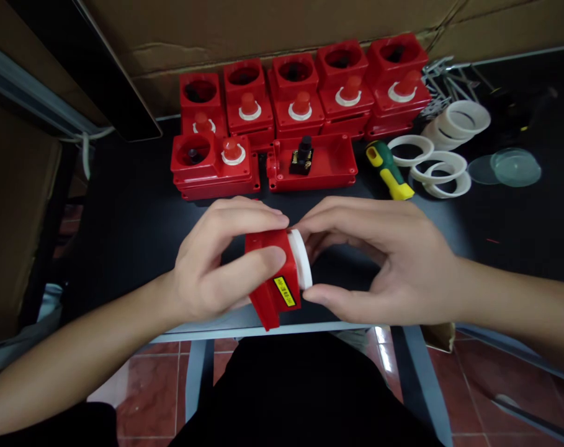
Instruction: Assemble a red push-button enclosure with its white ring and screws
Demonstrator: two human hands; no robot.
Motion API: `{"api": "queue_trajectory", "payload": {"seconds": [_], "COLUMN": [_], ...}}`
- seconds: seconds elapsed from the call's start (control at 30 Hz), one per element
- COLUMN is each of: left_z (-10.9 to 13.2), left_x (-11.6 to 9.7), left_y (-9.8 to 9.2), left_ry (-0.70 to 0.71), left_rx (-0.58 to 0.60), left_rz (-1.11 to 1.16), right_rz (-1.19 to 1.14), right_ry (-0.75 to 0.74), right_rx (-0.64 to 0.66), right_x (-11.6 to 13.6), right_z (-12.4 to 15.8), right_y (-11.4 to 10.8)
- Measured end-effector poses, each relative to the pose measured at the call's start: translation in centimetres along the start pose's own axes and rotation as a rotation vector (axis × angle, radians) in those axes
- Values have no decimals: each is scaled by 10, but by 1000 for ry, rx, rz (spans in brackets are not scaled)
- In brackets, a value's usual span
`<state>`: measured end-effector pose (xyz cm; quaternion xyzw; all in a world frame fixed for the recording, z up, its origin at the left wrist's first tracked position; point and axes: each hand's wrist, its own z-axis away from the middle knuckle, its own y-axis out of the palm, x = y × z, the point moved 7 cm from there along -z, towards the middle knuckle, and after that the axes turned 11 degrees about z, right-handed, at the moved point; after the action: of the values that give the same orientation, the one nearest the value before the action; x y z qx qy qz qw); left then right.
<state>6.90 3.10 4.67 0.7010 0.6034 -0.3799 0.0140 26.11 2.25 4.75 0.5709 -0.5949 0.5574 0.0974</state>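
Left hand [216, 267] arched, thumb and fingers gripping the red housing [267, 299], tilted, at the tabletop's [509, 214] near side. Right hand [384, 261] curved, gripping the white ring [303, 257] by its rim, at the housing's 3 o'clock face. At 12 o'clock: open red tray [331, 154] containing black switch block [301, 160]. Housing overlaps near edge, 6 o'clock; black surface extends between 2 and 3 o'clock.

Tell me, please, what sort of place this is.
Probably a small assembly workplace: a black table bears rows of similar red boxes, with loose white rings and a green-yellow tool beside them.
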Motion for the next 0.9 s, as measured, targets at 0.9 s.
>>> {"api": "queue_trajectory", "payload": {"seconds": [0.9], "left_z": [27], "left_x": [44], "left_y": [22], "left_ry": [-1085], "left_rx": [13], "left_rz": [1022], "right_rz": [481], "right_ry": [-368], "right_rx": [0], "right_x": [-5], "right_z": [-3], "right_y": [-12]}}
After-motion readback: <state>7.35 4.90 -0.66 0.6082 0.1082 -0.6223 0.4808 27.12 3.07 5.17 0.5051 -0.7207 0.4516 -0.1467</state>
